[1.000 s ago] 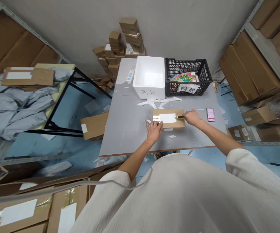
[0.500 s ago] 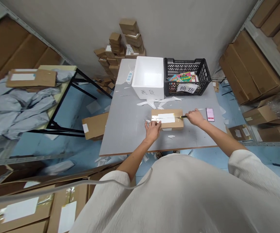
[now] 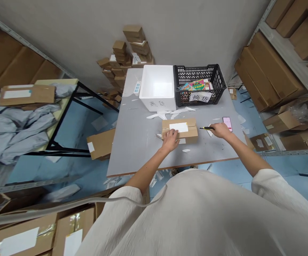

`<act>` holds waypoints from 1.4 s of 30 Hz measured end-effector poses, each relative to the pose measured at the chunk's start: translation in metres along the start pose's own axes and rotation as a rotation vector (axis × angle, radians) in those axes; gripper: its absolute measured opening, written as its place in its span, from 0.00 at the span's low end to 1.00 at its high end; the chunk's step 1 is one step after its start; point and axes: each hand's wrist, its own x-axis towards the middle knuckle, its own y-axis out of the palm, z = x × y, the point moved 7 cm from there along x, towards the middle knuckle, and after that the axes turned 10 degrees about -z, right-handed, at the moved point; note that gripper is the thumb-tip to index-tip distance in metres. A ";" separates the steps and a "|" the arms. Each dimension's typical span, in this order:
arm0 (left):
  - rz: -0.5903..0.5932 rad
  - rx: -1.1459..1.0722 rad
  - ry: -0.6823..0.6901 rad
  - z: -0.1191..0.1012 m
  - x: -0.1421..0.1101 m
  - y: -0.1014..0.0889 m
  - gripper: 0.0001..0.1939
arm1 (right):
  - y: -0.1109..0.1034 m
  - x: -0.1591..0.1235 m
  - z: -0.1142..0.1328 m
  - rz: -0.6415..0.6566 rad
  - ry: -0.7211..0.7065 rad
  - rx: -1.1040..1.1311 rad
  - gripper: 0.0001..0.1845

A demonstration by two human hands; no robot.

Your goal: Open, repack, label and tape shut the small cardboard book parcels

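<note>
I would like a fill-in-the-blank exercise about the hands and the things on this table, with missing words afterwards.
The left hand rests on a box made of ____.
The right hand holds a black and ____ cutter.
The crate beside the white foam box is ____ in colour.
Of the two hands, the phone lies closer to the ____ one.

Missing words: cardboard; yellow; black; right.

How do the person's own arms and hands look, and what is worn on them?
The left hand and right hand are bare, without gloves. A finger of the left hand seems to wear a ring, though it is tiny here. The loose off-white sleeves leave the forearms uncovered. A pale cable crosses the left sleeve.
</note>
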 end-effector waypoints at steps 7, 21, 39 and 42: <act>0.158 0.041 0.114 -0.037 0.041 0.008 0.35 | 0.016 -0.012 -0.009 -0.034 0.110 0.264 0.19; 0.253 0.145 0.139 -0.045 0.051 0.022 0.39 | 0.050 0.003 -0.025 -0.058 0.150 0.623 0.19; 0.191 0.162 0.181 -0.048 0.035 0.024 0.39 | 0.039 0.082 -0.007 0.181 -0.200 0.188 0.17; 0.188 0.166 0.185 -0.049 0.034 0.022 0.38 | 0.047 0.086 -0.011 0.275 -0.167 0.288 0.14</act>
